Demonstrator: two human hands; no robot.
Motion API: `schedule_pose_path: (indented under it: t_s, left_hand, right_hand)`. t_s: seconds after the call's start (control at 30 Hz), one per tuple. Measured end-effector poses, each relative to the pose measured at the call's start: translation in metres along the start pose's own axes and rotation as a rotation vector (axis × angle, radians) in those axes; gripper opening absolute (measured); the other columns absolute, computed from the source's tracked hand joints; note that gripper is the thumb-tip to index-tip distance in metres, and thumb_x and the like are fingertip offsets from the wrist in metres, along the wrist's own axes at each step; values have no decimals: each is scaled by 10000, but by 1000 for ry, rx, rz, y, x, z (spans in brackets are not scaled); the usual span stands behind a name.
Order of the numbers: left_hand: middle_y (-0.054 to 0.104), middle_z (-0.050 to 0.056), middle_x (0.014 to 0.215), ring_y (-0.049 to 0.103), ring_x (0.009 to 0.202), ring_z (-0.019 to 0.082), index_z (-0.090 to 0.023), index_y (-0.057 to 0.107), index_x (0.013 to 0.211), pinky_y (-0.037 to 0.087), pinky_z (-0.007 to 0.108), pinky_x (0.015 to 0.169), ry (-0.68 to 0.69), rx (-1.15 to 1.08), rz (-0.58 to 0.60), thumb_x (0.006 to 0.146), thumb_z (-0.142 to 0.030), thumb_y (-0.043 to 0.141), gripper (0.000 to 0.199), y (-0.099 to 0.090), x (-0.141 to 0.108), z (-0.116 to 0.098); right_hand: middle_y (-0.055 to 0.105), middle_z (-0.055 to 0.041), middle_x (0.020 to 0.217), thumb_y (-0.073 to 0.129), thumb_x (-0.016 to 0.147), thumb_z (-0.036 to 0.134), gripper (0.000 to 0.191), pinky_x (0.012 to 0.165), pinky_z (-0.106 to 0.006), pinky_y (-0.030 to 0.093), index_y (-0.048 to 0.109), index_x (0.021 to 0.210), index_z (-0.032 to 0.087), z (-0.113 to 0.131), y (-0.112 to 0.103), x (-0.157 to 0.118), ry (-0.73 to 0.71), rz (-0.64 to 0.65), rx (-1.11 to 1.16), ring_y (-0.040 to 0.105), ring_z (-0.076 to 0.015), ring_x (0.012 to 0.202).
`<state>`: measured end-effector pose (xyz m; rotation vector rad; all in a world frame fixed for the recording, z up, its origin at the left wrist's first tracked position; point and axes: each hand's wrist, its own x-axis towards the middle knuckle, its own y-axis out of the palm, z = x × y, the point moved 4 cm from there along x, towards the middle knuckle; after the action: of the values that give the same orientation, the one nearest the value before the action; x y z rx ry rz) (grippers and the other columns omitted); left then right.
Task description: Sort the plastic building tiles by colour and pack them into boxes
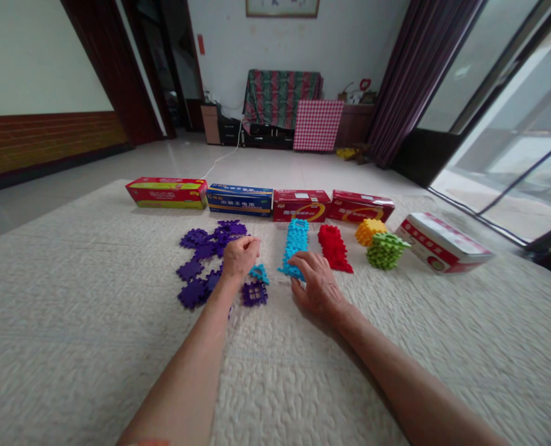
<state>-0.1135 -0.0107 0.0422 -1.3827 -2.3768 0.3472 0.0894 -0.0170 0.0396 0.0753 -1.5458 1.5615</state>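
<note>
My left hand (241,255) is closed, fingertips pressed together, over the right side of scattered purple interlocking plastic tiles (189,271). Whatever it may hold is hidden. A purple window-frame tile (255,293) and a small blue triangular piece (259,272) lie just right of my left wrist. My right hand (319,285) bends its thumb and fingers around the near end of a row of blue interlocking tiles (296,238), gripping the nearest tile. Beside it on the right runs a row of red tiles (333,246).
Stacks of yellow tiles (370,231) and green tiles (385,251) stand at the right. Along the back are a red-and-green box (168,193), a blue box (240,201) and two red boxes (302,205). A white-and-red box (442,243) sits far right. Everything rests on a quilted cover (275,384).
</note>
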Motion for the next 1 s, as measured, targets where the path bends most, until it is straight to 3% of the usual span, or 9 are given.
schedule_pose_path:
  t_s: [0.1,0.23,0.43,0.57,0.87,1.0]
  left_hand:
    - [693,18,645,636,613,158,-153,752,873,465,235,596,86,202,13,771,-332,531,302,-4,4,3]
    - [745,42,783,669,737,185,-206,768,902,480,262,723,198,515,170,743,-251,569,259,-4,1,-1]
    - [742,64,801,674,837,217,-233,770,812,480,273,764,189,806,372,717,-244,600,195,-11,-11,-14]
    - [745,110,837,677,859,240,-209,760,703,489,289,762,165,887,356,715,-221,599,162,-11,-14,-13]
    - [720,167,969,666,932,291,-163,773,859,499,344,841,188,928,258,742,-224,577,236,0,-13,-3]
    - [719,166,963,667,924,290,-162,774,857,503,346,829,203,947,268,758,-182,544,251,3,-15,-5]
  right_hand:
    - [604,-120,1146,551,792,119,335,890,-430,428,576,1120,183,-1,2,0,-12,42,-17,527,-276,1055]
    - [586,-111,1196,571,812,160,334,897,-441,406,578,1144,204,-3,2,1,13,45,-63,511,-286,1080]
    - [571,-114,1227,595,809,189,372,900,-452,395,565,1178,216,-2,3,1,12,43,-73,500,-297,1102]
    - [564,-112,1236,591,808,186,382,913,-455,389,561,1188,222,-4,3,0,13,41,-66,497,-297,1114]
    - [562,-117,1242,591,804,184,406,916,-461,381,546,1207,220,-5,5,-1,17,43,-59,492,-304,1123]
    - [557,-130,1244,594,770,188,451,915,-467,380,534,1216,199,-3,2,0,15,26,-34,494,-311,1121]
